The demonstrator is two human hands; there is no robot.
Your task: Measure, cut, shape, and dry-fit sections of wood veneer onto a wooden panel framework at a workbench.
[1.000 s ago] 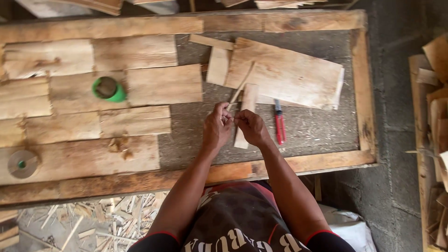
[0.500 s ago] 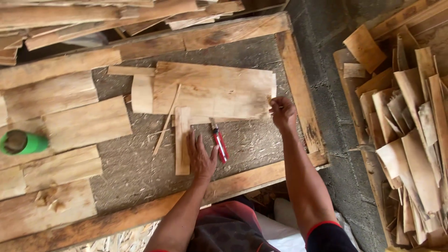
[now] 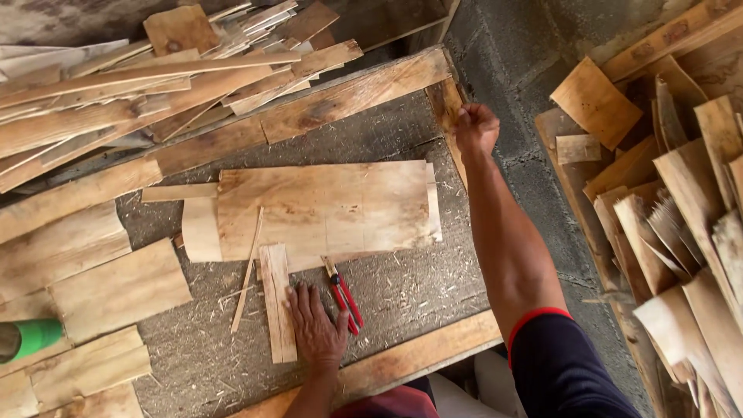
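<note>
I see left hand (image 3: 316,329) flat, open, beside narrow wood strip (image 3: 277,302), long axis toward me. Right hand (image 3: 475,128) clenched at table frame (image 3: 444,104), far off.

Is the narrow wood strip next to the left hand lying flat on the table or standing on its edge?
Flat. The narrow wood strip shows its broad face upward on the table, beside the left hand.

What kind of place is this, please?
Probably a small woodworking shop: thin wood sheets on a sawdust-covered workbench, stacked offcuts beside it, and a red utility knife near the left hand.
</note>
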